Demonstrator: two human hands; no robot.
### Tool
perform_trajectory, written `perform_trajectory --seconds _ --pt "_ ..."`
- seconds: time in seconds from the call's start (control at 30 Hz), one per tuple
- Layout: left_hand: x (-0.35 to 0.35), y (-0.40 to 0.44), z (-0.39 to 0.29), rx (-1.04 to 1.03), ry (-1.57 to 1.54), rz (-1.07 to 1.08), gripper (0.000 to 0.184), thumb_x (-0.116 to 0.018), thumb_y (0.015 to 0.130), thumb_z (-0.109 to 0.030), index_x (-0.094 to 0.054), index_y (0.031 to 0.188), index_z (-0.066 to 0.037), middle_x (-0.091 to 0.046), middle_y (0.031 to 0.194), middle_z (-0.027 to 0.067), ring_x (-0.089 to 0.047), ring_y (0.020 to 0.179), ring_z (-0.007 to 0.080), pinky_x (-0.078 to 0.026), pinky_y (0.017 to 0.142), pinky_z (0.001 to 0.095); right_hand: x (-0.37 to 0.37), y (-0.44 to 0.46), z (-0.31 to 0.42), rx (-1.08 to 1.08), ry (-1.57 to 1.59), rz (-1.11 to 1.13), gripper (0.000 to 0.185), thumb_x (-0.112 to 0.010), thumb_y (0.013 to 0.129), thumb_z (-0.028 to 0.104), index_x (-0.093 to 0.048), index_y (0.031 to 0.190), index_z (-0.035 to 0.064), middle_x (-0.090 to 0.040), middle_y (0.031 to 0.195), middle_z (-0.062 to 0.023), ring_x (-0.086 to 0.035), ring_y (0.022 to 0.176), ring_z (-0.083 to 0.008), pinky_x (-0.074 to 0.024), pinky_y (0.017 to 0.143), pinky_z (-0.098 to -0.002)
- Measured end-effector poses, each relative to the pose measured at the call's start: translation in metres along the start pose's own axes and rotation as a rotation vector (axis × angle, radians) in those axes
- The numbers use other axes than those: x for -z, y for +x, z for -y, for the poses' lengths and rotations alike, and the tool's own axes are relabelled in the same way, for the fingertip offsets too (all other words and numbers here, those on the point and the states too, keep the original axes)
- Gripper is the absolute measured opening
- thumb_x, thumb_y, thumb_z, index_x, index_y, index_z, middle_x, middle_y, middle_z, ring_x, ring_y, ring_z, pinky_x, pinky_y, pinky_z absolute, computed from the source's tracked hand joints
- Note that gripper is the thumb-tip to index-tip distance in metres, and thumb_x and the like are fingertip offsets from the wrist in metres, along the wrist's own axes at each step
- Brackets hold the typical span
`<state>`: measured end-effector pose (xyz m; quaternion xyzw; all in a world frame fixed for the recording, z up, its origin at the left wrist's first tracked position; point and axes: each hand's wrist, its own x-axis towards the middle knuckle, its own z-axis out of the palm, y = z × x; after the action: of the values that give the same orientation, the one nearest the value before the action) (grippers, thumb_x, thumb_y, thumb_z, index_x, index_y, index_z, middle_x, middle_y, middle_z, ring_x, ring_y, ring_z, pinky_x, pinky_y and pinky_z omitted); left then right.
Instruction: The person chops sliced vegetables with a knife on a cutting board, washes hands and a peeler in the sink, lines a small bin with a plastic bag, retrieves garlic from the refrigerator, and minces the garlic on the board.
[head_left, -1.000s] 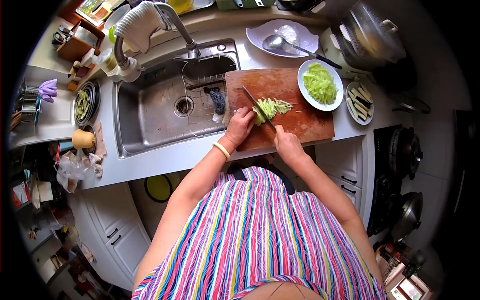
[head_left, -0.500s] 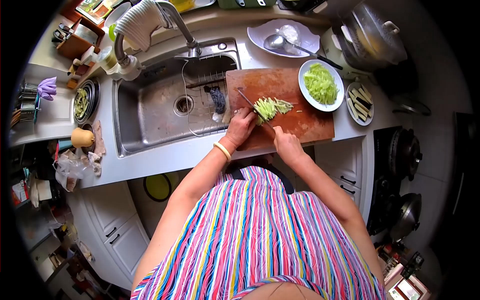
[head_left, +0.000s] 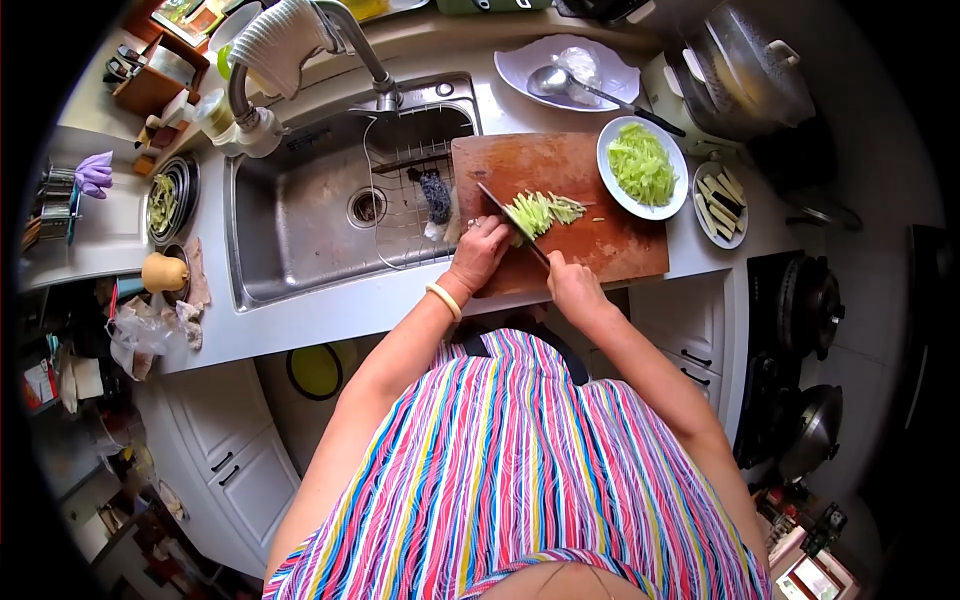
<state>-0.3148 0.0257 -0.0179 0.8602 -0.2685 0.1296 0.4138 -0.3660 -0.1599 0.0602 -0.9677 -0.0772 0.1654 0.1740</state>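
Observation:
My right hand (head_left: pixel 577 286) grips a kitchen knife (head_left: pixel 515 225), its blade slanting away to the left across the wooden cutting board (head_left: pixel 610 245). Against the blade's left side, my left hand (head_left: pixel 481 252) presses down with curled fingers on a pale green vegetable, mostly hidden beneath them. Cut strips of the vegetable (head_left: pixel 540 212) lie on the board just right of the blade. A white plate (head_left: pixel 652 213) heaped with green shreds (head_left: pixel 641 165) overlaps the board's far right corner.
Left of the board is a steel sink (head_left: pixel 300 225) with a wire rack (head_left: pixel 405 255). A small dish of pale batons (head_left: pixel 712 215) sits at right. Behind are a white platter (head_left: pixel 515 68) with a ladle (head_left: pixel 547 82). The stove (head_left: pixel 775 310) stands at far right.
The knife blade has shifted very slightly and tilted, its flat side showing more. Both hands stay in nearly the same place.

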Motion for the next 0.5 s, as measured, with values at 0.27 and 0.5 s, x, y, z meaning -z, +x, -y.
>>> perform_trajectory --seconds 0.27,0.5 --pt "0.002 -0.002 0.0 -0.003 0.0 0.009 0.014 -0.064 0.076 -0.003 -0.059 0.089 -0.004 -0.059 0.094 0.0125 -0.058 0.084 0.0325 -0.049 0.073 0.0381 -0.005 -0.004 -0.001 0.011 0.025 -0.01 0.013 -0.049 0.086 0.01 -0.044 0.091 -0.0005 -0.06 0.067 -0.028 -0.061 0.069 -0.0459 -0.0486 0.064 -0.0553" --pt "0.008 -0.001 0.002 0.005 0.016 -0.029 0.017 -0.063 0.076 -0.004 -0.058 0.092 -0.004 -0.057 0.095 0.0123 -0.056 0.086 0.0319 -0.048 0.075 0.0378 -0.004 0.001 -0.003 0.004 0.009 -0.004 0.013 -0.049 0.086 0.011 -0.044 0.092 -0.0001 -0.06 0.067 -0.0281 -0.061 0.071 -0.046 -0.0487 0.065 -0.0548"
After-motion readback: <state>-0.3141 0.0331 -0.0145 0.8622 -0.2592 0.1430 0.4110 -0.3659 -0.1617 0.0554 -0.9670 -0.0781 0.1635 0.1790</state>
